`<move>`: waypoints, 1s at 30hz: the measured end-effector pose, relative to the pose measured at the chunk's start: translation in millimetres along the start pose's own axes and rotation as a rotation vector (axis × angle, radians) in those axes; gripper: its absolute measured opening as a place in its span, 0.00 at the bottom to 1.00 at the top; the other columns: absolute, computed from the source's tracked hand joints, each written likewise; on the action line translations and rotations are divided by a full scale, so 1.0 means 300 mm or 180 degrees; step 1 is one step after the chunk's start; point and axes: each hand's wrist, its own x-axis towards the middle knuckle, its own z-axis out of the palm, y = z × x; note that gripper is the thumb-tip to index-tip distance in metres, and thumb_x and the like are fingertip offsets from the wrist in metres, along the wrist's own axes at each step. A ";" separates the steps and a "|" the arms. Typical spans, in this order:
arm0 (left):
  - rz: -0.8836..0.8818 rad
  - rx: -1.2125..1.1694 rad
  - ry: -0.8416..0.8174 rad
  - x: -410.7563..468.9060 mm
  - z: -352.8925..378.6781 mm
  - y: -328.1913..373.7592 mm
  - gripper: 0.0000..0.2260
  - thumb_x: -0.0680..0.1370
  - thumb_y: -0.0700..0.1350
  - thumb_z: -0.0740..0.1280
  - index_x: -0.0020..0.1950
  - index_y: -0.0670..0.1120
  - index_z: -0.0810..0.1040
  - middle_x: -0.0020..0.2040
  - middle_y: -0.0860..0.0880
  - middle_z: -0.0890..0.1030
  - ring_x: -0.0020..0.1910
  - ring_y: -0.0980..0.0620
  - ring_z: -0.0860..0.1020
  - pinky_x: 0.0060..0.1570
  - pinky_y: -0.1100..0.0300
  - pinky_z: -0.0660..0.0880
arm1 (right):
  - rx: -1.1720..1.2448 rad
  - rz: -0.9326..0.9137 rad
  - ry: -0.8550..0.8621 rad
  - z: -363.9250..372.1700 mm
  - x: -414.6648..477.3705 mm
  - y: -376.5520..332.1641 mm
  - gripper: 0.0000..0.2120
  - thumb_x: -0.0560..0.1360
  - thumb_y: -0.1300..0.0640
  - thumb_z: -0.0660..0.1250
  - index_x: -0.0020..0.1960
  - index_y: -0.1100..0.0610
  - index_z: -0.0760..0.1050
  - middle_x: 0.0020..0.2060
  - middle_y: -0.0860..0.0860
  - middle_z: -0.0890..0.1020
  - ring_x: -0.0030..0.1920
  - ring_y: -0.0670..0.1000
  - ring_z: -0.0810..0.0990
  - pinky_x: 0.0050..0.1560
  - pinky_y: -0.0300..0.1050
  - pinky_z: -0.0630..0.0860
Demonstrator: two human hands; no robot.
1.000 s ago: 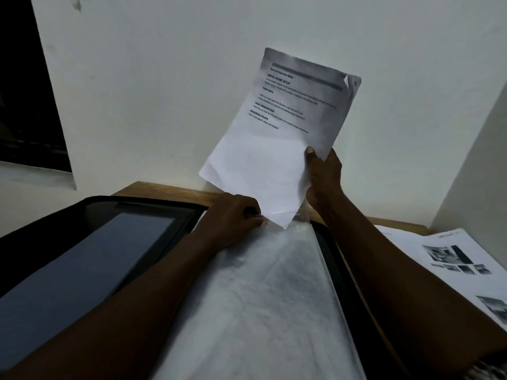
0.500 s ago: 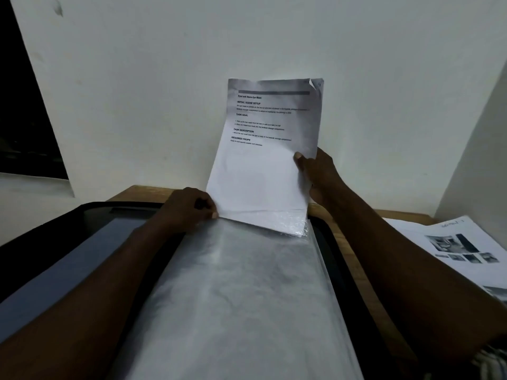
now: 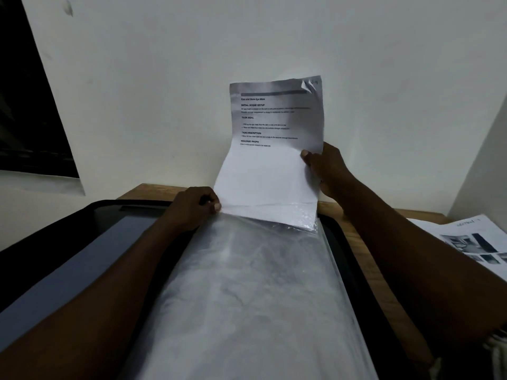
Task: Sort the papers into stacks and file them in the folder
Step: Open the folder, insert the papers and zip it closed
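A black folder (image 3: 82, 242) lies open on the wooden desk, with a clear plastic sleeve (image 3: 247, 283) spread over its right half. A printed sheet (image 3: 271, 165) stands upright above the sleeve's far end, its bottom edge inside the sleeve's mouth. My right hand (image 3: 326, 168) pinches the sheet's right edge, thumb on the front. My left hand (image 3: 194, 209) pinches the sleeve's top left corner, next to the sheet's lower left corner. The sheet's top right corner is dog-eared.
A stack of printed papers (image 3: 472, 239) with photos lies on the wooden desk (image 3: 384, 215) at the right. White walls rise right behind the desk and at the right. A dark panel (image 3: 30, 105) hangs on the wall at the left.
The sheet has swung from tilted to upright and dropped, so its bottom edge now sits inside the sleeve's mouth. My left hand shifted left to the sleeve's corner.
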 end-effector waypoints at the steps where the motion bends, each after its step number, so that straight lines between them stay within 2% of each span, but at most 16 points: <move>1: 0.0020 -0.0009 -0.0034 0.001 0.002 -0.002 0.12 0.77 0.39 0.69 0.37 0.52 0.75 0.38 0.50 0.79 0.39 0.52 0.75 0.34 0.73 0.65 | -0.0148 -0.0075 0.0026 0.003 0.002 -0.002 0.12 0.77 0.59 0.65 0.60 0.54 0.76 0.52 0.53 0.80 0.53 0.54 0.77 0.55 0.48 0.73; 3: 0.0030 -0.0012 -0.0134 0.004 0.002 -0.003 0.13 0.78 0.39 0.68 0.37 0.53 0.73 0.39 0.50 0.78 0.39 0.52 0.73 0.35 0.69 0.65 | -0.0271 -0.0162 0.0042 0.007 -0.001 -0.006 0.11 0.76 0.58 0.65 0.58 0.51 0.76 0.52 0.54 0.80 0.55 0.57 0.78 0.58 0.53 0.74; 5: 0.0062 -0.0051 -0.0181 0.008 0.000 -0.005 0.14 0.78 0.38 0.68 0.36 0.53 0.73 0.40 0.49 0.78 0.41 0.51 0.74 0.39 0.62 0.67 | -0.0271 -0.0214 0.0064 0.006 -0.005 -0.008 0.10 0.76 0.58 0.65 0.57 0.51 0.76 0.51 0.54 0.81 0.56 0.58 0.78 0.59 0.55 0.74; 7: 0.0075 -0.0100 -0.0156 0.009 -0.002 -0.007 0.15 0.77 0.38 0.70 0.35 0.53 0.74 0.42 0.48 0.78 0.44 0.50 0.76 0.45 0.59 0.69 | -0.0076 -0.0286 0.0021 0.001 -0.020 -0.007 0.07 0.77 0.60 0.66 0.53 0.52 0.75 0.47 0.50 0.81 0.52 0.54 0.80 0.54 0.49 0.77; 9: 0.0012 -0.0180 -0.0177 0.005 0.001 -0.009 0.13 0.76 0.38 0.71 0.35 0.53 0.76 0.40 0.51 0.80 0.44 0.51 0.77 0.46 0.59 0.70 | 0.0509 -0.0204 -0.0257 -0.007 -0.048 -0.001 0.06 0.77 0.64 0.66 0.52 0.56 0.76 0.44 0.49 0.81 0.44 0.46 0.83 0.43 0.39 0.79; 10: -0.0019 -0.0205 -0.0192 0.005 0.002 -0.009 0.13 0.76 0.38 0.71 0.35 0.53 0.76 0.38 0.53 0.80 0.42 0.52 0.77 0.45 0.61 0.70 | 0.0824 -0.0061 -0.0477 -0.013 -0.059 0.006 0.08 0.77 0.65 0.67 0.55 0.59 0.76 0.45 0.52 0.83 0.43 0.46 0.85 0.41 0.38 0.80; 12: -0.0036 -0.0251 -0.0190 0.004 0.005 -0.014 0.13 0.76 0.39 0.71 0.35 0.53 0.76 0.38 0.54 0.80 0.42 0.53 0.77 0.43 0.63 0.69 | 0.1257 0.0421 -0.0916 -0.027 -0.087 0.021 0.15 0.75 0.64 0.68 0.62 0.61 0.75 0.52 0.57 0.84 0.49 0.54 0.85 0.44 0.45 0.82; 14: -0.0021 -0.0305 -0.0172 0.004 0.005 -0.012 0.11 0.74 0.41 0.72 0.35 0.54 0.76 0.39 0.51 0.81 0.43 0.51 0.78 0.45 0.60 0.70 | 0.1219 0.0838 -0.1225 -0.038 -0.100 0.041 0.16 0.75 0.65 0.69 0.62 0.60 0.76 0.55 0.58 0.83 0.52 0.57 0.84 0.46 0.50 0.82; 17: -0.0065 -0.0380 -0.0140 -0.002 0.001 -0.003 0.10 0.74 0.42 0.72 0.35 0.53 0.76 0.39 0.50 0.80 0.44 0.50 0.77 0.46 0.58 0.69 | 0.0835 0.1097 -0.1089 -0.038 -0.095 0.075 0.18 0.73 0.71 0.68 0.61 0.61 0.76 0.58 0.61 0.81 0.52 0.58 0.83 0.44 0.52 0.82; 19: -0.0082 -0.0416 -0.0225 -0.003 -0.002 0.007 0.05 0.70 0.49 0.71 0.36 0.53 0.77 0.39 0.50 0.80 0.43 0.50 0.77 0.44 0.59 0.68 | 0.0777 0.1009 -0.0842 -0.031 -0.088 0.080 0.21 0.73 0.73 0.67 0.64 0.62 0.74 0.58 0.61 0.80 0.51 0.59 0.82 0.42 0.50 0.81; 21: -0.0130 -0.0451 -0.0349 -0.001 -0.003 0.010 0.11 0.67 0.58 0.70 0.37 0.51 0.77 0.37 0.50 0.78 0.38 0.52 0.75 0.39 0.59 0.67 | 0.0729 0.0846 -0.0663 -0.021 -0.077 0.069 0.22 0.73 0.74 0.66 0.66 0.62 0.72 0.57 0.61 0.80 0.48 0.57 0.82 0.39 0.47 0.80; 23: -0.0256 -0.0307 -0.0447 0.005 0.008 0.012 0.17 0.67 0.62 0.75 0.38 0.50 0.76 0.35 0.54 0.76 0.36 0.56 0.73 0.36 0.60 0.65 | 0.0586 0.0671 -0.0536 -0.010 -0.069 0.059 0.22 0.73 0.73 0.67 0.66 0.63 0.72 0.57 0.60 0.79 0.50 0.57 0.81 0.43 0.47 0.79; 26: -0.0127 0.0166 -0.0511 0.009 0.022 0.030 0.14 0.68 0.55 0.78 0.36 0.51 0.75 0.36 0.55 0.74 0.37 0.57 0.71 0.36 0.61 0.65 | 0.0319 0.0513 -0.0517 -0.003 -0.053 0.056 0.23 0.73 0.72 0.68 0.66 0.63 0.72 0.58 0.59 0.79 0.55 0.58 0.79 0.57 0.51 0.77; 28: 0.0059 0.0217 -0.0515 0.019 0.017 0.023 0.12 0.69 0.51 0.79 0.33 0.53 0.76 0.36 0.52 0.73 0.36 0.54 0.72 0.36 0.62 0.66 | 0.0136 0.0479 -0.0541 -0.003 -0.048 0.060 0.23 0.73 0.71 0.69 0.67 0.63 0.71 0.60 0.59 0.79 0.58 0.59 0.79 0.63 0.54 0.75; 29: 0.0077 0.0173 -0.0523 0.021 0.009 0.016 0.11 0.68 0.50 0.80 0.33 0.54 0.78 0.39 0.50 0.74 0.40 0.52 0.74 0.40 0.62 0.70 | 0.0068 0.0475 -0.0550 -0.004 -0.047 0.062 0.23 0.73 0.70 0.69 0.67 0.63 0.71 0.60 0.59 0.78 0.59 0.59 0.78 0.64 0.55 0.74; 30: 0.0049 0.0129 -0.0517 0.019 -0.001 0.010 0.10 0.68 0.49 0.80 0.34 0.55 0.79 0.45 0.48 0.74 0.46 0.51 0.75 0.48 0.61 0.74 | 0.0056 0.0479 -0.0582 -0.007 -0.047 0.067 0.24 0.73 0.70 0.69 0.67 0.62 0.71 0.61 0.59 0.78 0.59 0.59 0.78 0.64 0.55 0.74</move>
